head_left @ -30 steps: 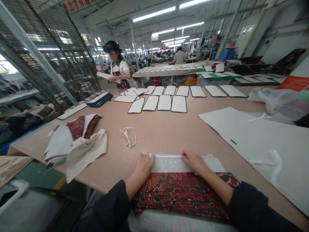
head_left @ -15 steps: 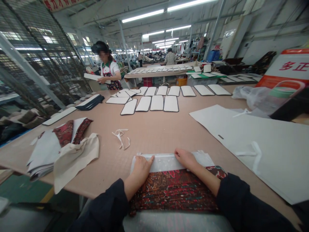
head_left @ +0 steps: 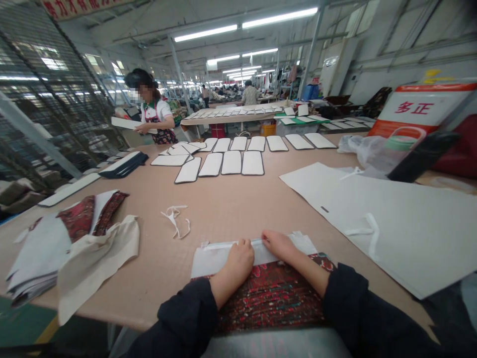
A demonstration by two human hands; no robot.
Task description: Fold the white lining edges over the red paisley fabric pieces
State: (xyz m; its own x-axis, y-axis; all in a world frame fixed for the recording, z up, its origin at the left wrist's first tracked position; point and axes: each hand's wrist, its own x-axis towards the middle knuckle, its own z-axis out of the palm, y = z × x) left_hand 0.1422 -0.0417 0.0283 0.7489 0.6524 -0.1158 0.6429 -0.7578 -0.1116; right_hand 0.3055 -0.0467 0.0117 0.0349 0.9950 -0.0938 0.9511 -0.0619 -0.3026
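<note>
A dark red patterned fabric (head_left: pixel 276 298), gathered in close pleats, lies at the table's near edge with a white backing sheet (head_left: pixel 209 261) along its far side. My left hand (head_left: pixel 240 258) is closed, its fingers curled down on the sheet's far edge, where a narrow white band runs. Close on its right, my right hand (head_left: pixel 279 244) pinches the same edge with thumb and fingertips. A small gap separates the two hands. What lies under the fingers is partly hidden.
White dark-edged panels (head_left: pixel 210 164) lie in rows across the table (head_left: pixel 223 209). To the left are folded patterned pieces (head_left: pixel 76 219) and cream cloth (head_left: pixel 100 258); white ties (head_left: pixel 173 216) lie nearer. A large white sheet (head_left: pixel 402 219) covers the right. A co-worker (head_left: pixel 152 117) stands far left.
My left hand has slid right along the sheet's edge, close to my right hand, and its fingers have curled in. My right hand keeps its place on the edge. The view has turned slightly right.
</note>
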